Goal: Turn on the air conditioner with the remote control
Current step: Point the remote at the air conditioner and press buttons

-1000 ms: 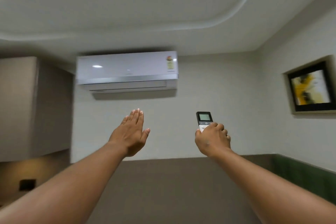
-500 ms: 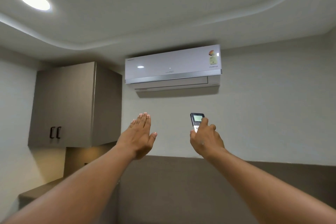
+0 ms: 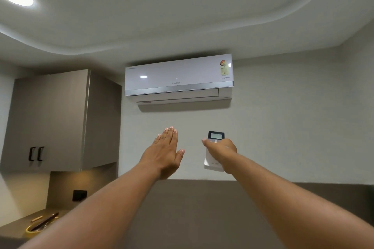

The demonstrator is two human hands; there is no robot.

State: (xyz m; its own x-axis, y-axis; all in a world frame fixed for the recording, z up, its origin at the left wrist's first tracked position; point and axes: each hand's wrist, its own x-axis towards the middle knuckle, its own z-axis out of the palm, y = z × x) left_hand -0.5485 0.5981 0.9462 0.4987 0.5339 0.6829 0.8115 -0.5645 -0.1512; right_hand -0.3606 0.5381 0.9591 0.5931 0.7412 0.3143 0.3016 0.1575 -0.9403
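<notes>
Both forearms are bare up to the frame's lower edge, with no sleeves in view. The left hand (image 3: 164, 152) and right hand (image 3: 223, 152) wear no gloves, rings or watch.

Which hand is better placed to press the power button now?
Right hand: it holds the white remote control aimed toward the white wall-mounted air conditioner. Left hand is flat and empty.

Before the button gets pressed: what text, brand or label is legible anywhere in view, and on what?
"LLOYD": grey lettering low on the front panel of the white wall-mounted air conditioner.
"INVERTER": small print at that panel's right end, under the coloured rating sticker.
Sticker print: too small to read.
Small mark at the panel's top left: blurred.
White remote control with grey display in the right hand: screen and bottom marking unreadable.
</notes>
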